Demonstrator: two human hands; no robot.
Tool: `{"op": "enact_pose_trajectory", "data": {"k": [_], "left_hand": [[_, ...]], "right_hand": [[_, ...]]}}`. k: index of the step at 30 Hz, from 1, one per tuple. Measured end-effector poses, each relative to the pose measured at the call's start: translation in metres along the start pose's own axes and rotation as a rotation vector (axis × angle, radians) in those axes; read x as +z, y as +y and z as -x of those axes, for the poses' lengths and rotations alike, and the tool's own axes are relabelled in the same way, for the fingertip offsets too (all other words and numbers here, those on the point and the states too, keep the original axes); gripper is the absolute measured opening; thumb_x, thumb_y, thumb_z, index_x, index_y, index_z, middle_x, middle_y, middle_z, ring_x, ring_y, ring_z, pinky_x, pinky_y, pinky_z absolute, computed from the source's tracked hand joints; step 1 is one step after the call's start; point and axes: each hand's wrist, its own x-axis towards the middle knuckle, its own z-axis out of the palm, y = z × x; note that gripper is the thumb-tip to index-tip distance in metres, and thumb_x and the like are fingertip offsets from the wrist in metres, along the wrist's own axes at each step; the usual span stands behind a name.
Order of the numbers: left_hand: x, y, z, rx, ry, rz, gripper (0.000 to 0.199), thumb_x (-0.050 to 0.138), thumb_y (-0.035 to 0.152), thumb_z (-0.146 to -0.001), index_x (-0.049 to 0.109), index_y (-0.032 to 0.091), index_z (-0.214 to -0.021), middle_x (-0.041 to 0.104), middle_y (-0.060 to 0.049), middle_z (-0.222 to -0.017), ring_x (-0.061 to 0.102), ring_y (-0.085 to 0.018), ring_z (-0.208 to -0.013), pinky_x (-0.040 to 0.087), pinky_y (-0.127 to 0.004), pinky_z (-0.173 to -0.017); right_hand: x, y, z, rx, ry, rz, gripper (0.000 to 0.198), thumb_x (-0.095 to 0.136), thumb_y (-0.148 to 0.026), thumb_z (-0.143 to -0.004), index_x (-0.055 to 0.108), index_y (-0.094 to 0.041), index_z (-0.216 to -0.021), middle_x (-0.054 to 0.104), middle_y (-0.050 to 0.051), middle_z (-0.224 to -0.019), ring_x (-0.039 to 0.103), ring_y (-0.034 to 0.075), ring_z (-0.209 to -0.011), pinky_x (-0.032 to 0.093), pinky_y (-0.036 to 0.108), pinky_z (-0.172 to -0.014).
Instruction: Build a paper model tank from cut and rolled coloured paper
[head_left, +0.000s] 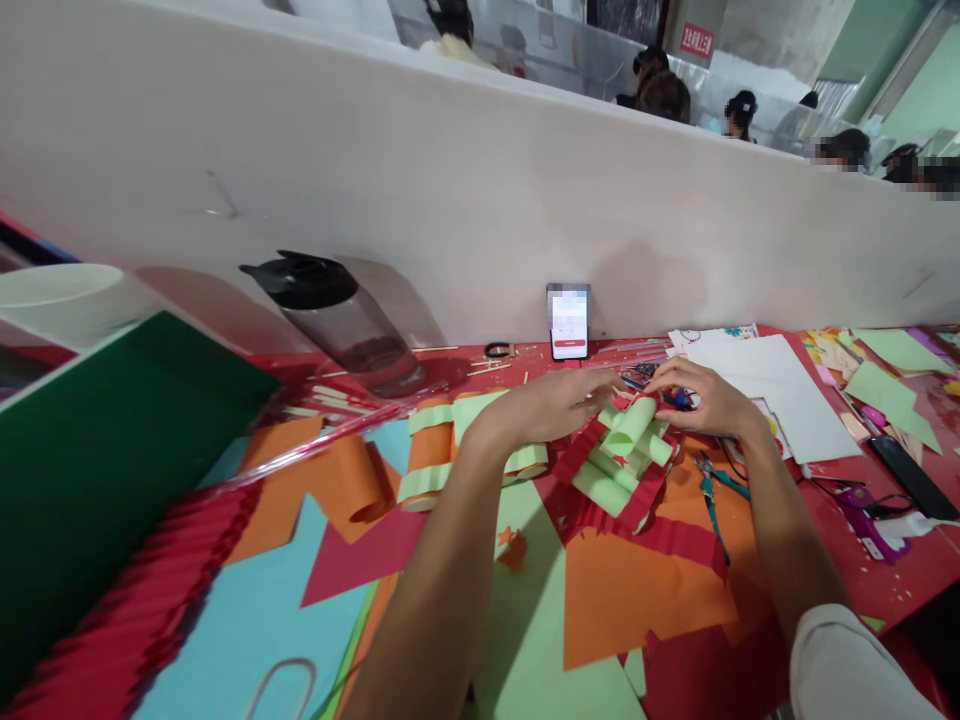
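Observation:
A paper craft (600, 485) of rolled light-green tubes with red crinkled strips along its sides lies in front of me. My right hand (697, 397) is at its top far end, thumb and finger pinched on the paper there. From the other side my left hand (559, 403) reaches to the same end, fingers stretched out, their tips at the craft's upper edge. What lies under those fingertips is partly hidden. Behind my left wrist rests a second craft of green and orange rolled paper (430, 450). Orange paper (637, 600) and light-green paper (525, 560) lie nearer to me.
Teal-handled pliers (712, 490) lie right of the craft. A phone (569, 322) stands against the white partition (450, 200). A water bottle (352, 330) and a dark green board (135, 480) are left. White sheets (780, 390) and a black phone-like object (911, 475) lie right.

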Motion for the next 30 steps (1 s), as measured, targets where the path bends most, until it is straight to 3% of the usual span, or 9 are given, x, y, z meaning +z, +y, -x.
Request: {"op": "enact_pose_trajectory", "data": {"k": [10, 14, 18, 30], "left_hand": [[0.002, 0.002, -0.003, -0.043, -0.038, 0.012, 0.037, 0.044, 0.028, -0.098, 0.064, 0.023, -0.129, 0.073, -0.009, -0.128, 0.068, -0.025, -0.112, 0.053, -0.032, -0.088], [0.002, 0.002, -0.003, -0.039, -0.033, 0.001, 0.038, 0.044, 0.03, -0.099, 0.064, 0.023, -0.131, 0.072, -0.009, -0.13, 0.068, -0.025, -0.113, 0.053, -0.033, -0.091], [0.003, 0.0, -0.005, -0.045, -0.042, 0.005, 0.039, 0.045, 0.031, -0.1, 0.063, 0.024, -0.134, 0.072, -0.008, -0.133, 0.068, -0.025, -0.114, 0.053, -0.033, -0.092], [0.003, 0.002, -0.006, -0.034, -0.055, -0.004, 0.04, 0.043, 0.034, -0.102, 0.062, 0.024, -0.136, 0.071, -0.008, -0.135, 0.068, -0.025, -0.116, 0.054, -0.034, -0.095]], "right_hand": [[0.0, 0.014, 0.004, -0.041, -0.035, -0.06, 0.058, 0.087, -0.038, -0.083, 0.066, -0.035, -0.138, 0.07, 0.007, -0.132, 0.064, 0.028, -0.123, 0.053, 0.049, -0.106], [0.002, 0.016, 0.003, -0.049, -0.021, -0.028, 0.039, 0.073, -0.024, -0.095, 0.07, -0.034, -0.132, 0.073, 0.006, -0.127, 0.067, 0.026, -0.119, 0.053, 0.049, -0.105], [0.005, 0.017, 0.002, -0.061, 0.012, -0.023, 0.033, 0.069, -0.017, -0.095, 0.074, -0.032, -0.124, 0.074, 0.005, -0.121, 0.069, 0.024, -0.113, 0.055, 0.046, -0.101], [0.006, 0.018, 0.0, -0.125, 0.085, -0.034, 0.024, 0.075, -0.027, -0.095, 0.079, -0.03, -0.118, 0.074, 0.007, -0.112, 0.069, 0.023, -0.103, 0.059, 0.043, -0.093]]}}
